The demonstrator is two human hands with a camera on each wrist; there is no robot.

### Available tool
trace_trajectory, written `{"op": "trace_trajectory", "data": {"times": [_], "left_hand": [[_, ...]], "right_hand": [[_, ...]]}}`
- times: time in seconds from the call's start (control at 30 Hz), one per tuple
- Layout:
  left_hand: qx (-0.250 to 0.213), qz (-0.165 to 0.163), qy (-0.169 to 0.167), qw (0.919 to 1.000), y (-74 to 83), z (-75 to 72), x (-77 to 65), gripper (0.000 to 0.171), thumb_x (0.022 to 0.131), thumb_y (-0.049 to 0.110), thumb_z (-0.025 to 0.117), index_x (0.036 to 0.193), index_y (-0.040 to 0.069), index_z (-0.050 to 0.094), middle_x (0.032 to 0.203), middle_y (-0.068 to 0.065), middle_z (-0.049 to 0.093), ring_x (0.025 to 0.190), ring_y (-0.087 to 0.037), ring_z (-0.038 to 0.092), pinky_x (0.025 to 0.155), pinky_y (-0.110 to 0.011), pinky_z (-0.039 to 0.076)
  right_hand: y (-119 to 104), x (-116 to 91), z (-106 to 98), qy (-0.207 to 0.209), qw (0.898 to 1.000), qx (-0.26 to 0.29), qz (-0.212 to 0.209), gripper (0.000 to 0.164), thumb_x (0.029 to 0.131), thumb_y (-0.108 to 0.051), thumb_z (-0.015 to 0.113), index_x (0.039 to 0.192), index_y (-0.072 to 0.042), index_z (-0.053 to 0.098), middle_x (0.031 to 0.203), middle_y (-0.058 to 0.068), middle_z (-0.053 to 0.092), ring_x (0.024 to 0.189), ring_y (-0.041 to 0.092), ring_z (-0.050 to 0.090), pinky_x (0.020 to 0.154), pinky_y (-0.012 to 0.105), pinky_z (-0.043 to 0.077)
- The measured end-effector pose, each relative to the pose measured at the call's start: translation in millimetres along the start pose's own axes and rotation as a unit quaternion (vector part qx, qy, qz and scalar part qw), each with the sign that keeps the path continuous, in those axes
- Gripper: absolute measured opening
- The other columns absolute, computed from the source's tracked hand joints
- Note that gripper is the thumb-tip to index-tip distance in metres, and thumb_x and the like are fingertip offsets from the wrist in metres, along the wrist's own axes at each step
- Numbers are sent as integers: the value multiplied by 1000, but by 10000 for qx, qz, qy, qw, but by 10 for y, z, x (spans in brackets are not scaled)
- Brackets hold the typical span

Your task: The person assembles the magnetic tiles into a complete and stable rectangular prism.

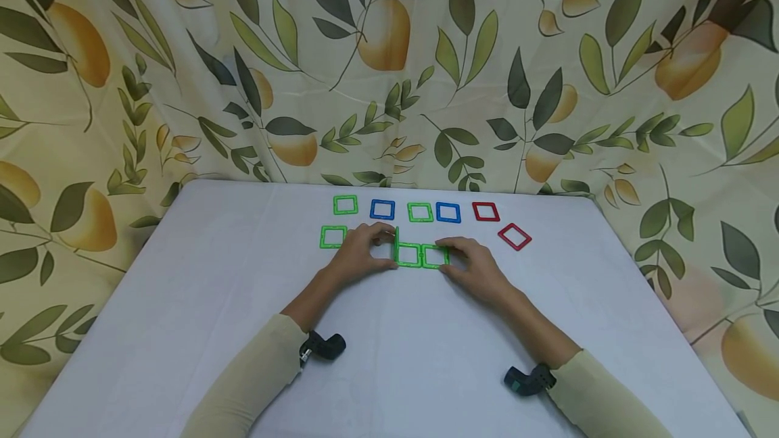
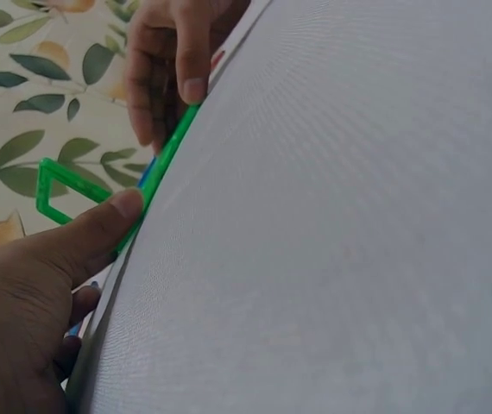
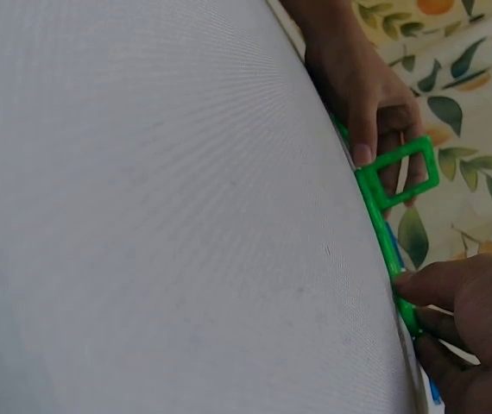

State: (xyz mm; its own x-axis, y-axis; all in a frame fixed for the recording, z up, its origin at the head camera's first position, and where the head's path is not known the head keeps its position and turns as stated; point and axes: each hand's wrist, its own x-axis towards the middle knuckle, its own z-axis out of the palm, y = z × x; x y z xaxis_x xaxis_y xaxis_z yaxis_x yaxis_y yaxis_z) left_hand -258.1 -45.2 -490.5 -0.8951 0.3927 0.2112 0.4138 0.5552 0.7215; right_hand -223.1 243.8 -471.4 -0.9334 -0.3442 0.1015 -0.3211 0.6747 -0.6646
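Two green square frame tiles lie flat side by side in the head view, the left one [image 1: 409,266] joined along an edge to the right one [image 1: 435,268]. A third green tile [image 1: 397,246] stands upright along the left edge of this pair; its open square shows in the right wrist view [image 3: 397,155]. My left hand [image 1: 359,252] holds the upright tile at its base, thumb on the near side and fingers on the far side. With thumb and fingertips, my right hand [image 1: 477,269] grips the right flat tile by its outer end.
Behind the hands lie loose square frames: green [image 1: 345,213], blue [image 1: 382,218], green [image 1: 420,221], blue [image 1: 448,222] and red [image 1: 485,220]. Another green frame [image 1: 321,238] is beside my left hand, and a tilted red one [image 1: 523,243] lies right. A patterned curtain [image 1: 389,120] hangs behind the white table [image 1: 414,357].
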Motion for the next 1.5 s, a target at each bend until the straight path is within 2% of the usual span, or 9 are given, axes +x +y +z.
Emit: {"op": "trace_trajectory", "data": {"times": [0.5,0.73,0.83,1.0,1.33,1.5], "left_hand": [[-90,94,63,9999,-52,24,-3,67,76,29,97,135,20,68,118,4,67,104,-17,54,93,-42,45],[-138,101,52,9998,-63,24,-5,67,76,29,98,135,20,68,119,5,69,106,-17,55,94,-42,45],[-123,104,55,9999,-61,23,-2,68,75,29,98,136,20,68,119,5,69,106,-17,55,95,-43,45],[-82,74,74,9999,-56,26,-4,69,75,29,98,136,19,68,120,4,70,108,-18,56,97,-45,44],[-167,347,101,9992,-65,18,-13,67,76,27,97,135,15,69,121,3,73,107,-17,58,94,-41,46],[-181,307,88,9993,-58,12,-22,66,77,27,97,135,16,69,122,3,72,107,-17,57,94,-40,46]], "right_hand": [[0,8,1,-27,10000,-5,35,52,94,-13,80,143,-8,64,143,11,62,136,33,52,112,55,42],[-9,-5,-37,-5,9999,69,133,52,94,-13,80,143,-10,63,142,7,63,135,29,55,112,52,44],[-19,-16,-75,85,9994,91,337,53,94,-15,79,144,-13,63,142,5,62,135,29,54,112,52,43],[-9,-14,-158,288,9975,-65,645,54,96,-18,78,146,-16,61,146,10,58,137,35,50,111,57,43],[133,11,-378,731,9920,-454,929,58,94,-21,80,147,-9,60,149,19,54,134,44,49,109,63,42],[216,1,-485,877,9882,-591,1111,63,95,-22,80,150,-6,56,150,23,51,136,47,45,110,63,39]]}}
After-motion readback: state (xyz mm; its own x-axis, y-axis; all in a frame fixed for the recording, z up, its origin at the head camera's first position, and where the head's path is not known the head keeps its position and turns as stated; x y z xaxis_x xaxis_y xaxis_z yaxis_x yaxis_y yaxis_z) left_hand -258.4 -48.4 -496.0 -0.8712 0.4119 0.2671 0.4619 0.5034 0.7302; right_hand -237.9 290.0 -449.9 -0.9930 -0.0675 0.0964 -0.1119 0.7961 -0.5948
